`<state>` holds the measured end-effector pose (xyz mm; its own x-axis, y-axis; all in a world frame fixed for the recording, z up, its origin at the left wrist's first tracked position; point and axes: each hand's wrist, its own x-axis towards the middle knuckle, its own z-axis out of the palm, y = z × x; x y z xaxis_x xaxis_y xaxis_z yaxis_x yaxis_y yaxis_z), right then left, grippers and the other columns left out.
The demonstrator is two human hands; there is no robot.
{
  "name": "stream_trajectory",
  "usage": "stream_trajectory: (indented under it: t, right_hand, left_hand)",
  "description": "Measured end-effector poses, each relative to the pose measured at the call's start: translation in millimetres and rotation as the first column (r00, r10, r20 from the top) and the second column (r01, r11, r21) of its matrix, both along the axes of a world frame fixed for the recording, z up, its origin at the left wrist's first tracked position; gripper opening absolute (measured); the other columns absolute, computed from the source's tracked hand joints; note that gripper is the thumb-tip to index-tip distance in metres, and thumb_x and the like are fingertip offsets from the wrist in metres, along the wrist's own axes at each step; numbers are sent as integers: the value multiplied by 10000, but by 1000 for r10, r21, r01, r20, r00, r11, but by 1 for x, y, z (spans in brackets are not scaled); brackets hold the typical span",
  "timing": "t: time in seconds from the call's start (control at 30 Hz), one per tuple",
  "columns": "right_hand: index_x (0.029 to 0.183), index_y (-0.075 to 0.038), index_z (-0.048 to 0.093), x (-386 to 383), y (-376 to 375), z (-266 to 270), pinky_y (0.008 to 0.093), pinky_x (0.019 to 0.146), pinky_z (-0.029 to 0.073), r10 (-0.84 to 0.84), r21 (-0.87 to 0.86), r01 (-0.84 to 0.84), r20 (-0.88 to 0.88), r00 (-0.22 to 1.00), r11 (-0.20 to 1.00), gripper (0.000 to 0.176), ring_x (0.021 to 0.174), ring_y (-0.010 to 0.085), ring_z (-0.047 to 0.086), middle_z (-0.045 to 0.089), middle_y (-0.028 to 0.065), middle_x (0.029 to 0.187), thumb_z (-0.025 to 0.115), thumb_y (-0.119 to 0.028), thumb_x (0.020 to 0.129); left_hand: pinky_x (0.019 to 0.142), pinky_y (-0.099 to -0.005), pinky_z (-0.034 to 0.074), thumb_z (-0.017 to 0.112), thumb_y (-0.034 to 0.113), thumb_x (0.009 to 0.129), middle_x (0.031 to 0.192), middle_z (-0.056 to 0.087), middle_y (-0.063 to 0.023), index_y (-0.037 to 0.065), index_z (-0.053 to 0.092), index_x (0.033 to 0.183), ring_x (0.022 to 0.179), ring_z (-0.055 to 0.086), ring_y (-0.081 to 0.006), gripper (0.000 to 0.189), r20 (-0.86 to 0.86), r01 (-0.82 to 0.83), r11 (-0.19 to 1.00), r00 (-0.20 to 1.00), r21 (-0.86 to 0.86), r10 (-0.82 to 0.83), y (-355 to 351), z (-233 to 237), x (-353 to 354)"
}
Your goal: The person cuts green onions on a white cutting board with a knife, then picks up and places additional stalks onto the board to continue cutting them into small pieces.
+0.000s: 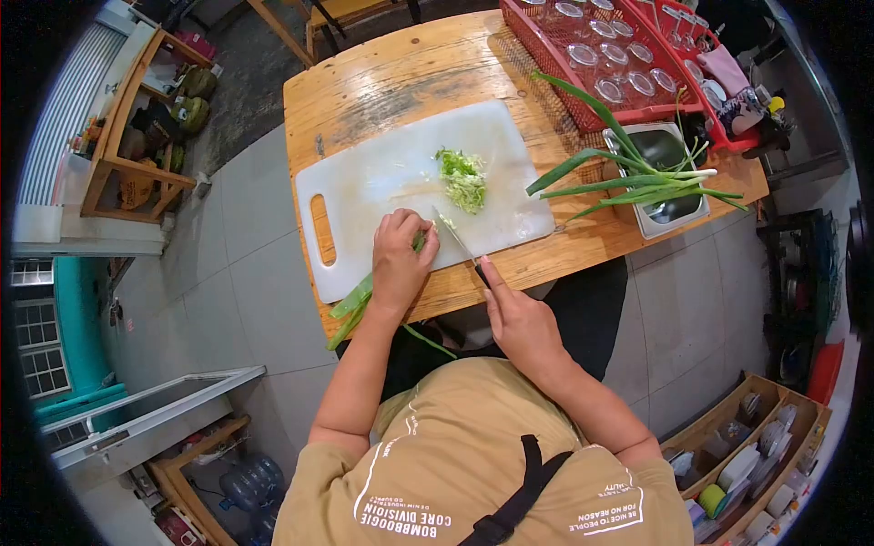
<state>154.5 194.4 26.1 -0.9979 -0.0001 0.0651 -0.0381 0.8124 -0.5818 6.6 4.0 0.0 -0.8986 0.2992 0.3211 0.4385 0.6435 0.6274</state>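
Observation:
My left hand (399, 259) is closed around green onions (357, 298) on the white cutting board (364, 182). Their long green leaves trail out beneath my wrist and over the table's front edge. My right hand (523, 323) grips the black handle of a knife (462, 242). The blade points up and left, its tip on the board just right of my left fingers, with bits of green stuck to it. A small pile of chopped green onion (464, 180) lies on the board beyond the knife.
Whole green onions (628, 177) rest across a metal container (674, 209) at the table's right. Behind it stands a red crate (583, 114) of upturned glasses. The wooden table (364, 82) carries all this. A wooden shelf box (746, 455) stands on the floor at lower right.

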Motion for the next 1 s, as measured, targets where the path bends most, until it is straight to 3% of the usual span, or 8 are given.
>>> stream_trajectory:
  t: [0.27, 0.53, 0.73, 1.0]
  right_hand:
    - [1681, -190, 499, -7, 4, -5, 459, 586, 585, -4, -15, 3, -80, 997, 1000, 610, 606, 330, 672, 644, 127, 756, 666, -216, 1095]
    - [1665, -234, 537, -7, 5, -3, 440, 589, 578, -12, 5, 13, -107, 994, 1000, 619, 617, 308, 655, 571, 110, 807, 702, -212, 1069]
    - [1652, -221, 555, -1, 7, -1, 434, 587, 570, -15, 7, 16, -108, 994, 1000, 609, 623, 305, 657, 569, 113, 823, 714, -208, 1064]
    - [1641, -204, 568, 2, 12, 4, 428, 580, 567, 5, 13, -4, -112, 994, 1000, 598, 610, 296, 655, 569, 108, 802, 721, -206, 1063]
  left_hand:
    - [929, -464, 512, 775, 78, 923, 1038, 674, -105, 46, 723, 1003, 1015, 643, -341, 101, -10, 10, 999, 1000, -33, -10, 0, 8, 3]
    - [1011, -466, 506, 738, 8, 922, 1131, 677, -124, 69, 770, 1178, 1119, 656, -337, 265, -99, 88, 988, 990, -124, -100, -5, 28, 6]
    - [1056, -465, 477, 741, -33, 813, 1173, 660, -108, 123, 800, 1166, 1177, 625, -314, 391, -107, 203, 958, 968, -203, -228, -4, 31, -2]
    - [1033, -462, 471, 708, -49, 835, 1115, 651, -94, 123, 808, 1112, 1139, 628, -307, 341, -74, 235, 935, 962, -265, -263, 0, 34, -19]
